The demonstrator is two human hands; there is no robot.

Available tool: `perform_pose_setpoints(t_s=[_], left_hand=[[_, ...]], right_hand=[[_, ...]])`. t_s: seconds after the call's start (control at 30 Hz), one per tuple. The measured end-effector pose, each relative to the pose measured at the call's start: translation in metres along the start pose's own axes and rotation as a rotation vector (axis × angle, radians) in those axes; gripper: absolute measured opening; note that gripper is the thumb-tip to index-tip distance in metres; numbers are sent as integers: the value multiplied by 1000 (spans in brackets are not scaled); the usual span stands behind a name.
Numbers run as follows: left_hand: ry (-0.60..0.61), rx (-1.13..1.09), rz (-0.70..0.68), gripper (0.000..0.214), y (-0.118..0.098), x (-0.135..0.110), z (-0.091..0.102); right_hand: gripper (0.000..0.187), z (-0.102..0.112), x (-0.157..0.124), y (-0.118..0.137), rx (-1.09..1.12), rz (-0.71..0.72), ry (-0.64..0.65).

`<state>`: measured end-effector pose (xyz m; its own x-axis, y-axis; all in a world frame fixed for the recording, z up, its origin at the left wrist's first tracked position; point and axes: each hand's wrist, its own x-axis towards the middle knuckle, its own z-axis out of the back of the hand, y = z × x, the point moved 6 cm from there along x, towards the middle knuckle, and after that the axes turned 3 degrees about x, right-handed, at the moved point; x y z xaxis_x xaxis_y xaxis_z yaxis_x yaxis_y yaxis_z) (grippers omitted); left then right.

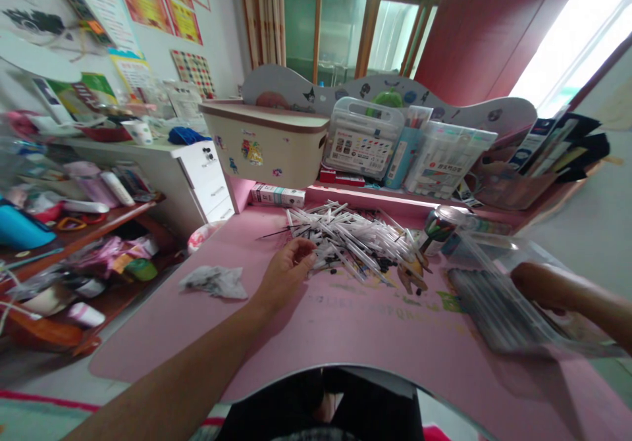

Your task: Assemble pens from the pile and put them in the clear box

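Observation:
At the left edge of a loose pile of thin white pen refills (353, 233), my left hand (291, 266) rests with its fingers loosely curled. A gap shows between thumb and forefinger, and I make out nothing held there. My right hand (536, 286) is at a clear plastic box (494, 247) at the desk's right side. Its fingers point down and are blurred, so their grip is hidden. Long dark grey sticks (486, 303) lie side by side in the box. Small black pieces (385, 263) are scattered among the refills.
The pink desk (296, 342) has a crumpled tissue (214, 282) on the left. A can (442, 224) stands right of the pile. Behind, a shelf holds a beige bin (266, 145), a clear marker case (363, 141) and a pen holder (518, 187).

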<state>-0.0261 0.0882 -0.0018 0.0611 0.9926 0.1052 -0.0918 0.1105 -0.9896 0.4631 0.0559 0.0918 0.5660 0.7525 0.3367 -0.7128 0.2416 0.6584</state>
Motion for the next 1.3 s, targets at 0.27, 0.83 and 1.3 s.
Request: perform_pose_setpoints(t_s=[0.27,0.83,1.3], left_hand=[[-54,498,-156,11,-18,1,1],[-19,205,-46,13,-14,-5,-4],[153,-312,232,29,-2,-9,-21]], right_hand=[[9,17,-21,97,-475,293,330],[22,-188,-187,167,-515,489,605],[10,-189,-225,183,119,658,694]])
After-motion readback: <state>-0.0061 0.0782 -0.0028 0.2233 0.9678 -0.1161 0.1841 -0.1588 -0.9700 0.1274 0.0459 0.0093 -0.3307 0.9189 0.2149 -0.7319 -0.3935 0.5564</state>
